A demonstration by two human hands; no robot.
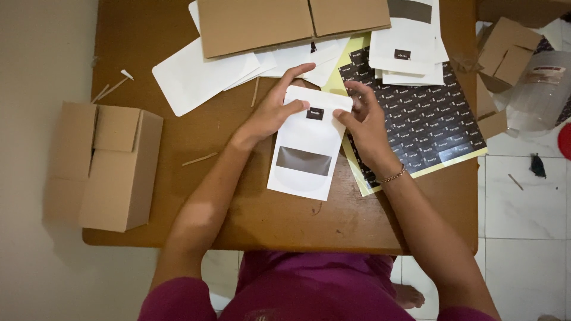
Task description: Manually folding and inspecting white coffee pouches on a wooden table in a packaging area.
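Observation:
A white pouch (306, 134) with a grey window lies flat on the brown wooden table (178, 142). A small dark sticker (314, 113) sits near the pouch's top. My left hand (275, 107) rests on the pouch's upper left corner, thumb beside the sticker. My right hand (363, 116) presses the pouch's upper right edge with its fingertips. Under my right wrist lies a yellow-backed sheet of dark stickers (428, 125).
An open cardboard box (107, 166) overhangs the table's left edge. Flat cardboard (285, 21) covers blank white pouches (196, 77) at the back. A stack of stickered pouches (410, 47) sits back right. Folded boxes (505, 53) and a clear plastic jar (538, 89) lie on the tiled floor.

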